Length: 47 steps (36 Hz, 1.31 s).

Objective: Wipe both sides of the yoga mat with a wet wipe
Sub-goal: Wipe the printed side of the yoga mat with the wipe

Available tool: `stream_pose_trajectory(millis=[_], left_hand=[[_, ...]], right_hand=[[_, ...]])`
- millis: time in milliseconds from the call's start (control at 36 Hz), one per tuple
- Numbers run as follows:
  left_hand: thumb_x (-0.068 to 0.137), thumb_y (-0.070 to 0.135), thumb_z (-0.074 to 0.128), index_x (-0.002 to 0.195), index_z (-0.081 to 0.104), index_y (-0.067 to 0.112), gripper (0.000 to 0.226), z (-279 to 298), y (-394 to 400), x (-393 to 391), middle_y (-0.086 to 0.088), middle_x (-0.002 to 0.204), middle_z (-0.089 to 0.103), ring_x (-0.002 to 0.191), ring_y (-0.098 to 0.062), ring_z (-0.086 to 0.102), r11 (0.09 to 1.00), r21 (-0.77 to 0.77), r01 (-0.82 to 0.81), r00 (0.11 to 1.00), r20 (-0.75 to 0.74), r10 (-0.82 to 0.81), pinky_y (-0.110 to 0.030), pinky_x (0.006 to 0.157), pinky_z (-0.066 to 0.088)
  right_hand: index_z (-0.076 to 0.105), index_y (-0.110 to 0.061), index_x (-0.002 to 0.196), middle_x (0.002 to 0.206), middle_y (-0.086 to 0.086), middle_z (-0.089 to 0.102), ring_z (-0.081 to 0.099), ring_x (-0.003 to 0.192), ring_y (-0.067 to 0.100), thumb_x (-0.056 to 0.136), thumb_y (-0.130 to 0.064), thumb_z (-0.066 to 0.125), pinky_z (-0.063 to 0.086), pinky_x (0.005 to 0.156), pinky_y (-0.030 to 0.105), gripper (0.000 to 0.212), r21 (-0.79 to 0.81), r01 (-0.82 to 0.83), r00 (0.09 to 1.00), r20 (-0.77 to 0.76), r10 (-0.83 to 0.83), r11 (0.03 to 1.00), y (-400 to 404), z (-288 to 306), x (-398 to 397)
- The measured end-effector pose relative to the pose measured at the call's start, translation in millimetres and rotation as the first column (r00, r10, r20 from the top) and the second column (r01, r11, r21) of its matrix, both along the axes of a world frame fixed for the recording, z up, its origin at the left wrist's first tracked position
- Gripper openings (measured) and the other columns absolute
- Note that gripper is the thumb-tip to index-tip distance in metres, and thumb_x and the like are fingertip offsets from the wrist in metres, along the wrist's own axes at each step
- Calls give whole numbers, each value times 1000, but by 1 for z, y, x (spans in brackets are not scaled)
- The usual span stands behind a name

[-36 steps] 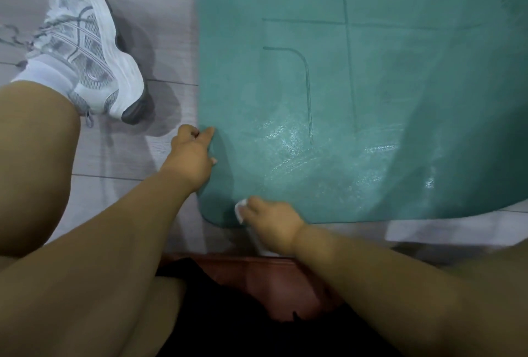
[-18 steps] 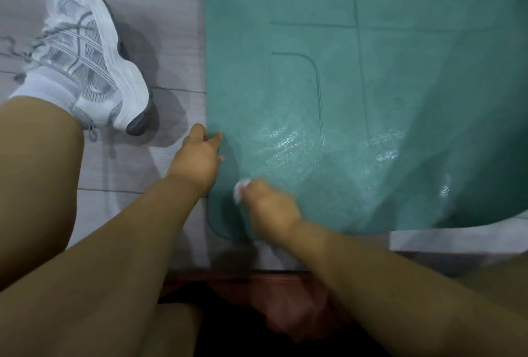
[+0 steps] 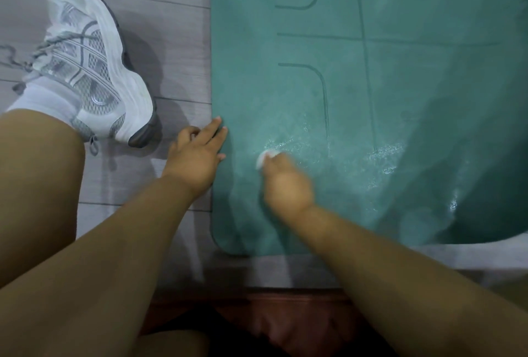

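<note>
looks like a room in a home, or maybe a small exercise space; hard to say which. the floor [image 3: 160, 42] across the left of the frame is grey wood-look plank. a teal mat [image 3: 400, 85] with printed guide lines lies flat on it, filling the right. a white trainer [image 3: 94, 71] at upper left says indoor workout gear.

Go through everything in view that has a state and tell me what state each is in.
yoga mat: flat on the floor, wet sheen near the corner
wet wipe: bunched, pressed on the mat
right hand: grips the wipe
left hand: fingers straight, resting on the mat's left edge
sneaker: on the foot, laced
</note>
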<state>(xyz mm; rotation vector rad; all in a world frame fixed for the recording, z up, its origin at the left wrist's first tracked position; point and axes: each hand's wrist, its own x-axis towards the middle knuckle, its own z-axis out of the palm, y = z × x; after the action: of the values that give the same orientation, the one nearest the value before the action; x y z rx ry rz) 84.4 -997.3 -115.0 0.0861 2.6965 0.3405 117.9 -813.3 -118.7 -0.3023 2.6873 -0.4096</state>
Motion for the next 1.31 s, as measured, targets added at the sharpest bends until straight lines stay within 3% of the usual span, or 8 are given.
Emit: stream_pose_trajectory(millis=[167, 306, 472, 583, 750, 861, 1000, 1306], left_hand=[[100, 37, 38, 148, 22, 33, 51, 1, -5, -10, 19, 157, 5, 130, -27, 20, 998, -43, 46, 999, 8, -46, -37, 105, 26], [100, 35, 37, 149, 23, 28, 51, 2, -3, -22, 14, 158, 5, 132, -27, 18, 993, -70, 99, 995, 14, -99, -39, 105, 27], [103, 31, 31, 151, 11, 15, 55, -4, 5, -48, 0, 160, -5, 145, -23, 4, 974, -117, 193, 980, 75, -185, -36, 116, 16], [104, 27, 27, 151, 2, 6, 57, -10, 8, -62, -11, 158, -11, 146, -22, -8, 967, -109, 230, 970, 103, -219, -30, 119, -1], [104, 23, 27, 150, -1, 5, 57, -7, 9, -74, -11, 157, -14, 146, -21, -9, 971, -70, 227, 969, 119, -218, -26, 115, -5], [104, 22, 27, 150, 0, 4, 56, -3, 14, -83, -12, 157, -14, 146, -22, -9, 971, -68, 228, 969, 113, -219, -27, 115, -4], [104, 22, 26, 151, 1, 7, 55, 1, 20, -109, -10, 158, -14, 146, -21, -9, 972, -79, 222, 970, 121, -212, -27, 116, -1], [103, 38, 24, 150, -12, 13, 64, 13, 2, -153, -10, 156, -22, 146, -19, -9, 789, -294, 540, 838, 280, -469, -27, 118, 5]], right_hand=[[68, -16, 103, 94, 7, 66, 65, 67, 27, 85, -30, 25, 44, 49, 28, 49, -170, -612, 788, -48, 614, 772, -12, 9, -2], [57, -16, 104, 116, 13, 56, 61, 97, 32, 87, -7, 45, 44, 76, 31, 22, 216, 69, 995, -81, -53, 974, 83, 17, -101], [63, -7, 103, 110, 18, 62, 60, 101, 32, 87, -1, 43, 45, 83, 30, 26, 98, 672, 740, -128, -661, 734, 117, 0, -129], [51, -15, 125, 126, 8, 51, 59, 100, 27, 84, -4, 47, 45, 74, 30, 42, 8, 65, 989, -136, -64, 998, 36, -9, -77], [68, -18, 101, 91, 2, 66, 63, 55, 23, 72, -18, 62, 43, 40, 23, 30, -52, -663, 742, -181, 646, 747, 41, -4, -66], [54, -18, 112, 116, 11, 57, 62, 95, 34, 93, -14, 40, 52, 79, 39, 24, 147, -27, 984, -171, 53, 989, 104, -2, -143], [60, -8, 105, 110, 20, 60, 59, 100, 35, 86, -3, 42, 47, 83, 34, 26, 159, 636, 768, -222, -601, 755, 141, -5, -191], [64, -16, 109, 101, 6, 64, 63, 68, 26, 85, -20, 52, 42, 49, 25, 27, -47, -648, 755, -168, 633, 760, 57, -3, -144]])
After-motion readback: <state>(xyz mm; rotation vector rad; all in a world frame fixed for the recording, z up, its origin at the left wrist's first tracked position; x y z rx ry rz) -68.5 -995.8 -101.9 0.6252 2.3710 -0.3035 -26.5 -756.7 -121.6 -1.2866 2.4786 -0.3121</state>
